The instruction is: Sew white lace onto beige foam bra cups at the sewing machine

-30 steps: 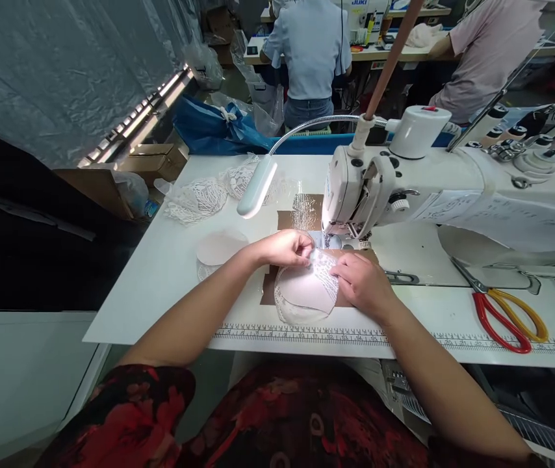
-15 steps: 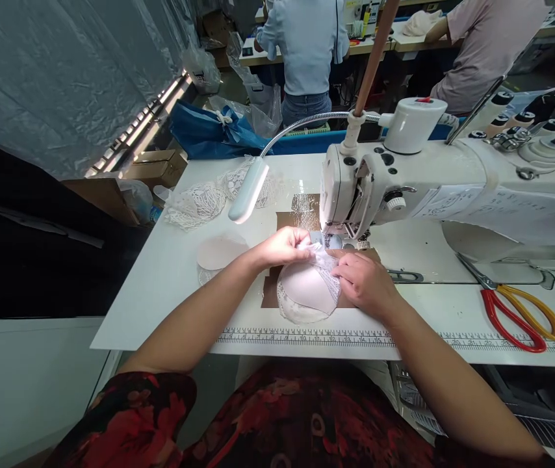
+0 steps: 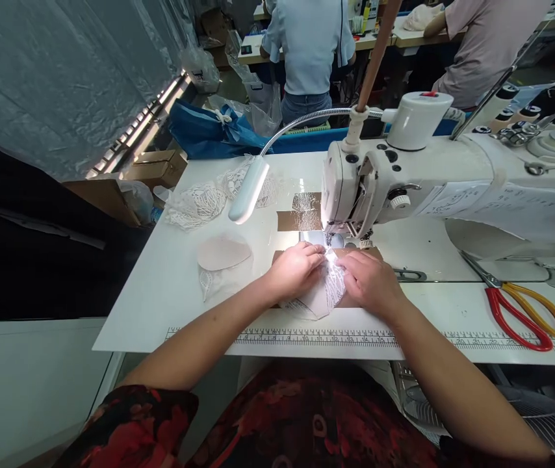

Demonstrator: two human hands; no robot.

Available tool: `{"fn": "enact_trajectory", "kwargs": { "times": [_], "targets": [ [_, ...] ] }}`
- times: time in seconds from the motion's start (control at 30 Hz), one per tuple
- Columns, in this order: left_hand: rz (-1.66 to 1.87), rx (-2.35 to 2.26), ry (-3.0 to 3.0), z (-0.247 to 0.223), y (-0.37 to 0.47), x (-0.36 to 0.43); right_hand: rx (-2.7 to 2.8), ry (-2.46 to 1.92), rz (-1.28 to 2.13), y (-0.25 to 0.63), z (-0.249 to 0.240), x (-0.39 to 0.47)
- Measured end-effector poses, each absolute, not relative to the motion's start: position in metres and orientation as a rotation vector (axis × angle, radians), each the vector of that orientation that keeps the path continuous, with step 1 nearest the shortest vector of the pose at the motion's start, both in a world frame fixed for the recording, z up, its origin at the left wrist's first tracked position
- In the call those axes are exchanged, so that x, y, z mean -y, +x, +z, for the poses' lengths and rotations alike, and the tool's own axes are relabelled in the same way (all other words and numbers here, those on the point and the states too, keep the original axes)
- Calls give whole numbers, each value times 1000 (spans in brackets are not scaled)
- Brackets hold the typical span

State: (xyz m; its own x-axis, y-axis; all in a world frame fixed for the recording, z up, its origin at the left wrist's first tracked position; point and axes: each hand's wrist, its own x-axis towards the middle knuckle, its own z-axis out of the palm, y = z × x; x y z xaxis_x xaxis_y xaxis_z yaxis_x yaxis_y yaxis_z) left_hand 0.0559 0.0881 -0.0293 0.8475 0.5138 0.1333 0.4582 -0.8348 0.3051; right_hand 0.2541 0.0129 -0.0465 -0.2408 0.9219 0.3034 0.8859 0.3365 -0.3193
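A pale cup-shaped piece with lace (image 3: 323,296) lies in front of the needle area of a white sewing machine (image 3: 389,175). Over its left part rests my left hand (image 3: 299,270), fingers together and pressed on the fabric by the presser foot. My right hand (image 3: 368,279) pinches the lace at the right edge, close to the needle. Lamp light falls on the fabric between the fingertips, and the left hand covers part of the piece. Another pale cup piece with lace (image 3: 223,253) lies on the table to the left.
White lace pieces (image 3: 197,205) lie at the back left, near a lamp head (image 3: 249,190). Scissors with red and yellow handles (image 3: 518,312) rest at the right. A printed ruler strip (image 3: 307,338) runs along the front edge. Two people (image 3: 309,52) sit beyond the machine.
My left hand has moved forward and right, from pinching the top edge to lying over the fabric. The piece has turned slightly, with its top edge closer to the needle.
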Motion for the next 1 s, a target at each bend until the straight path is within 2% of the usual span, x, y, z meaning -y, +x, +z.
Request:
{"fn": "enact_trajectory", "kwargs": {
  "times": [0.2, 0.73, 1.0],
  "targets": [
    [245, -781, 2835, -28, 54, -90, 2281, -1783, 114, 250, -44, -15],
    [-2, -470, 2952, -27, 48, -129, 2247, -1792, 97, 238, -41, -17],
    [369, -526, 2841, -24, 42, -103, 2110, -1586, 144, 254, -47, -15]
  ]
}}
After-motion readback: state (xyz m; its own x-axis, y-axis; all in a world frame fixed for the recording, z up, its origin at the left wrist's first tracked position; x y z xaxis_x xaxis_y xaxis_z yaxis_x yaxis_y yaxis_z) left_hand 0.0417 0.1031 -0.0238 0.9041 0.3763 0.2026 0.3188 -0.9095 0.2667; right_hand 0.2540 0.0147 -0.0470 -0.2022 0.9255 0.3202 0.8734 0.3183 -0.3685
